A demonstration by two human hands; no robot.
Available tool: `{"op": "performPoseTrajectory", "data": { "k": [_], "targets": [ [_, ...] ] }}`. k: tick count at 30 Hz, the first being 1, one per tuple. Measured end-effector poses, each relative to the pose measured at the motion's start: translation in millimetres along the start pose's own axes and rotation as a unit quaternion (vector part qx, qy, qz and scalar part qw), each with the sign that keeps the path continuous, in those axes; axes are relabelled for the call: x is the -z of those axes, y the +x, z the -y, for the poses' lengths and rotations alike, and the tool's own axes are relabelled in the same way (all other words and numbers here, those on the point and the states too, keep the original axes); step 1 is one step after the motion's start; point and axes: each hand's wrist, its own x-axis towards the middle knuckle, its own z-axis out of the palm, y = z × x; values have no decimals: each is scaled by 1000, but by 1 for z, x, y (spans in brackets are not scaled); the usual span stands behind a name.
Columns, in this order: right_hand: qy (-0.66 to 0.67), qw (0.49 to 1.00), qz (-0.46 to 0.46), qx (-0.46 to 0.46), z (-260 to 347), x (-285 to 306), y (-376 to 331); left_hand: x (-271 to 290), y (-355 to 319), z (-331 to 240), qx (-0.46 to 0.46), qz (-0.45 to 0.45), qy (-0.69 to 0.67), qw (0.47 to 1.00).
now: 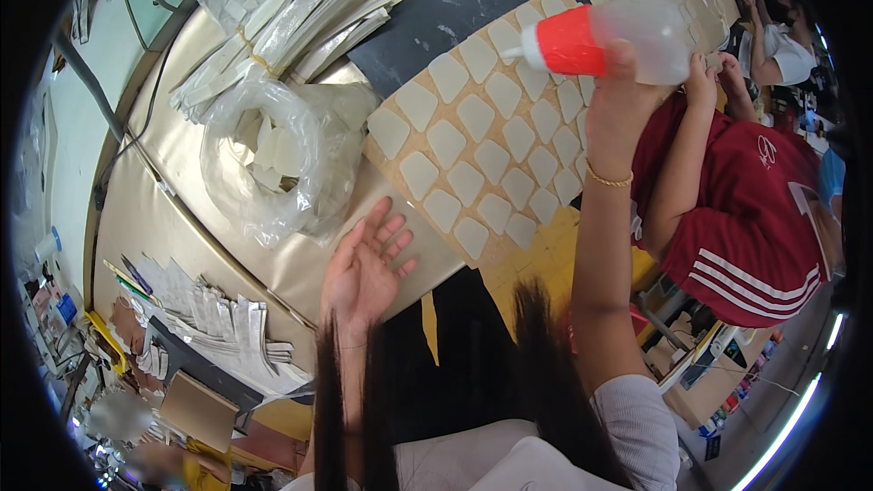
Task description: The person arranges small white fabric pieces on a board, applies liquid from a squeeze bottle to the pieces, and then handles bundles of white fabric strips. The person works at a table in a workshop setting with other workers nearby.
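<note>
My right hand (624, 102) is wrapped round a squeeze bottle (647, 29) with a clear body, a red band and a white nozzle. The bottle lies nearly level in the air, its nozzle aimed left over a brown board (474, 245). Rows of pale, rounded four-sided pieces (476, 115) cover that board. My left hand (362, 277) is palm up at the table's near edge, fingers apart and holding nothing. Just beyond it stands an open clear plastic bag (305, 205) with similar pale pieces inside.
Bundled silvery-white strips (300, 14) lie behind the bag, and a dark mat (409, 36) sits partly under the board. More pale strips (232, 332) are at the left. A person in a dark red shirt (746, 209) works close by on my right. A metal rod (227, 250) runs along the table.
</note>
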Motion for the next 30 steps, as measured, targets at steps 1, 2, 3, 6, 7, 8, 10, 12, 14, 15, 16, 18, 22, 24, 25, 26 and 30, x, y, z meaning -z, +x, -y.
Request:
{"op": "performPoseTrajectory", "data": {
  "k": [1,2,3,6,7,8,10,12,14,15,16,18,22,24,25,26,30],
  "targets": [
    [41,998,-29,23,8,-17,2,-1,-1,-1,0,1,3,1000],
    [39,999,-21,10,7,-22,1,-1,-2,-1,0,2,6,1000],
    [36,999,-12,-4,5,-26,-1,-1,-2,-2,0,2,5,1000],
    [35,999,-16,-18,4,-29,0,0,-2,-3,7,6,4,1000],
    [38,999,-22,-18,2,-30,0,0,-2,-3,7,5,6,1000],
    [38,998,-28,-28,-2,-29,1,0,-2,-3,8,5,8,1000],
    [37,997,-42,-47,-14,-25,2,1,0,-3,10,3,8,1000],
    [132,982,-43,-125,-17,-23,1,1,0,-4,13,2,10,1000],
    [223,953,-53,-196,-18,-20,2,-2,1,-5,18,0,14,1000],
    [267,934,-62,-227,-16,-19,3,-3,1,-6,19,1,16,1000],
    [312,911,-69,-259,-14,-19,5,-4,0,-6,18,0,16,1000],
    [330,893,-80,-295,-11,-21,6,-4,-1,-6,19,7,10,1000],
    [356,868,-81,-336,-8,-17,5,-2,0,-7,21,30,-4,999],
    [356,866,-91,-339,-8,-17,4,-2,0,-7,22,33,-5,999],
    [356,865,-95,-340,-8,-17,4,-3,0,-8,22,32,-5,999],
    [341,879,-108,-315,-9,-19,4,-3,-1,-8,21,31,-5,999],
    [210,957,-100,-175,-15,-20,2,-6,-2,-10,22,32,-8,999]
  ]
}}
